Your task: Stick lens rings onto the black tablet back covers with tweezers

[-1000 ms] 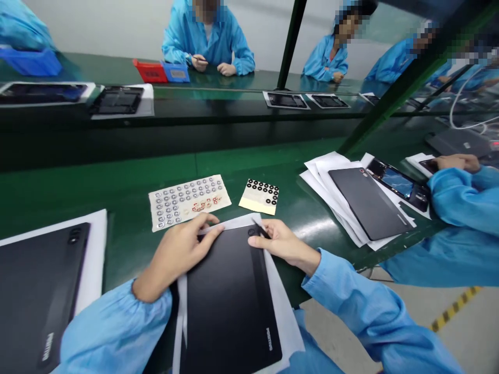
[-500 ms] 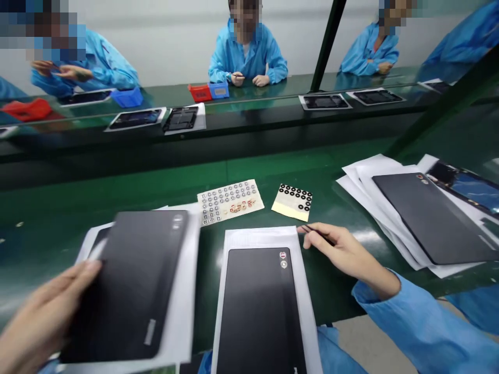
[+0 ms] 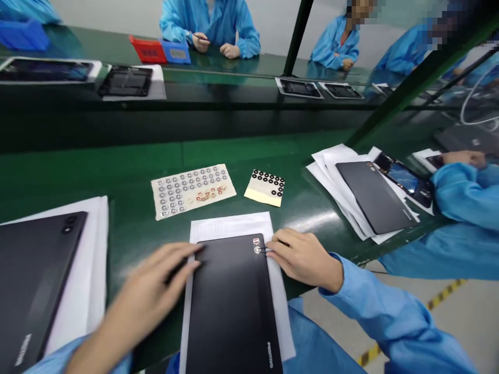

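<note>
A dark tablet back cover (image 3: 234, 306) lies on white paper (image 3: 230, 224) in front of me. Two small round fittings sit at its top right corner, the upper one reddish (image 3: 256, 241), the lower one pale (image 3: 257, 250). My right hand (image 3: 306, 259) pinches thin dark tweezers (image 3: 262, 250), their tips at the pale fitting. At the cover's upper left edge is my left hand (image 3: 156, 283), slightly blurred, thumb and fingers apart and nothing held; whether it touches the cover I cannot tell. Another dark tablet cover (image 3: 35, 275) rests on papers at the left.
Behind the cover lie a sheet of ring stickers (image 3: 193, 187) and a smaller sheet with black rings (image 3: 265, 184). Papers bearing another tablet cover (image 3: 376, 200) are at right, near a co-worker's sleeve (image 3: 463, 192). A slanted green post (image 3: 390, 111) rises behind.
My left hand has left the tablet cover at the left and come to the middle one. My right hand has brought the tweezers to the round fittings. The view has turned right.
</note>
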`<state>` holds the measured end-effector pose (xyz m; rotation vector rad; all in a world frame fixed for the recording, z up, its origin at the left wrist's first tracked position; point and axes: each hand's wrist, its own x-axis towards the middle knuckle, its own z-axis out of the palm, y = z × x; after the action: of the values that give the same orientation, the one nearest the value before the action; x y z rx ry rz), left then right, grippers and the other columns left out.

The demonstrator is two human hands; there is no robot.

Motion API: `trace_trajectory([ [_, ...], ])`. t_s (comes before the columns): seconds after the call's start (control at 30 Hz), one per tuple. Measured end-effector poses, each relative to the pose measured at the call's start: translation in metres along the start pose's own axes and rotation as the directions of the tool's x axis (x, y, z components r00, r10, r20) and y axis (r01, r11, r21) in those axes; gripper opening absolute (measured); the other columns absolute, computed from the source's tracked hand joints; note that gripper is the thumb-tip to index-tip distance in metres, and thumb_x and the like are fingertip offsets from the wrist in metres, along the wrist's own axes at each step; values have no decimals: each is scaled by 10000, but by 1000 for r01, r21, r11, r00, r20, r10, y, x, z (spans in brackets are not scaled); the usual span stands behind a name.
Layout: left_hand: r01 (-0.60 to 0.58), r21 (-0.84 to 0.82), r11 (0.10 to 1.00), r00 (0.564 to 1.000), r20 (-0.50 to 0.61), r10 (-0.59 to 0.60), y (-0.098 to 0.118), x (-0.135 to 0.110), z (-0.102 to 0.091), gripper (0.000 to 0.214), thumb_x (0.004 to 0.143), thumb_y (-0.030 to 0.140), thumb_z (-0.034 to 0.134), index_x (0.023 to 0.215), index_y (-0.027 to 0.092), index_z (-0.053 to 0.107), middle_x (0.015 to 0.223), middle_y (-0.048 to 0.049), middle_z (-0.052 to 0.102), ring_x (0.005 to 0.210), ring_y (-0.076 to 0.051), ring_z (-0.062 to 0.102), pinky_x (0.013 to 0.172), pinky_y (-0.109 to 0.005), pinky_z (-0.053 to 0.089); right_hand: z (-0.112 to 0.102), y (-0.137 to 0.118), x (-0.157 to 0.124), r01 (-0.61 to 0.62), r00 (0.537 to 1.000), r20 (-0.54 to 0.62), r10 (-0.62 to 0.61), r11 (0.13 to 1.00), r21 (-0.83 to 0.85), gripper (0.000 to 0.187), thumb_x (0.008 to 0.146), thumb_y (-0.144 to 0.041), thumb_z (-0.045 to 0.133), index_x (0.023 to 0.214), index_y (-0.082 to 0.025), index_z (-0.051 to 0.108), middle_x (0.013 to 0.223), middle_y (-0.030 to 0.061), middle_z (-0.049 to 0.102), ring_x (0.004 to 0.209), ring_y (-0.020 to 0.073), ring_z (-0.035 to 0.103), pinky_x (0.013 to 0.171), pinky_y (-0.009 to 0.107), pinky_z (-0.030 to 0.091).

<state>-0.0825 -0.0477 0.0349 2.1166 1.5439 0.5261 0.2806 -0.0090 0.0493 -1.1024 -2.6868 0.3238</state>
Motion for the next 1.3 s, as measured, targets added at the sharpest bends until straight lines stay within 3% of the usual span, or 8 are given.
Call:
trace_trajectory([
  [0.1, -213, 23, 977, 976, 60, 211, 50, 29, 41, 321, 1041, 311, 520, 1345, 253, 604, 1270, -90, 646, 1160, -275, 601, 1006, -454, 514, -3, -1, 1, 29, 999, 35, -28, 998, -49, 241, 1066, -318, 489, 1093, -206, 701, 971, 74, 680, 850, 188, 594, 624, 310, 382],
  [0.23, -281, 56, 958, 958, 79, 277, 71, 52, 58, 305, 1040, 257, 511, 1324, 194, 603, 1202, -111, 627, 1112, -280, 578, 959, -459, 523, -2, -3, 1, 55, 997, 58, -49, 993, -102, 247, 1069, -330, 484, 1070, -199, 693, 946, 66, 672, 832, 188, 576, 613, 323, 348],
  [0.53, -243, -23, 970, 968, 59, 244, 82, 64, 68, 167, 1028, 255, 551, 1114, 186, 676, 1062, -81, 632, 1014, -247, 586, 919, -426, 518, 5, 3, 9, -63, 998, -13, 63, 997, -41, 264, 1079, -322, 464, 1063, -192, 693, 948, 52, 676, 840, 172, 585, 634, 322, 355],
  [0.67, -221, -96, 970, 972, 54, 227, 85, 70, 72, 172, 1041, 234, 507, 1002, 195, 671, 987, -57, 636, 948, -219, 607, 875, -387, 514, -1, 3, 12, -20, 1000, 12, 21, 995, -100, 277, 1073, -338, 470, 1063, -184, 701, 956, 61, 673, 834, 184, 558, 632, 335, 334],
  [0.8, -113, -210, 971, 993, -70, 100, 79, 76, 71, 112, 1014, 243, 580, 967, 230, 681, 1000, -11, 648, 871, -158, 638, 801, -297, 516, -1, 5, 19, 43, 998, 49, -36, 988, -145, 251, 1068, -340, 496, 1019, -195, 694, 947, 36, 674, 822, 181, 538, 628, 345, 316],
  [1.07, -209, -87, 974, 974, -110, 199, 69, 75, 80, 129, 998, 256, 630, 1002, 244, 758, 1049, -16, 688, 994, -180, 648, 919, -323, 513, 8, 10, 15, -37, 996, -87, 27, 992, -121, 250, 1069, -322, 493, 1018, -191, 700, 953, 28, 682, 823, 163, 543, 623, 334, 333],
  [1.3, -293, -23, 956, 952, -96, 290, 74, 79, 76, 138, 998, 230, 621, 1042, 203, 749, 1077, -42, 704, 995, -199, 650, 917, -348, 526, 12, 2, 5, 48, 980, -167, -104, 950, -309, 172, 1018, -234, 563, 1069, -168, 714, 929, 37, 688, 788, 181, 531, 583, 350, 328],
])
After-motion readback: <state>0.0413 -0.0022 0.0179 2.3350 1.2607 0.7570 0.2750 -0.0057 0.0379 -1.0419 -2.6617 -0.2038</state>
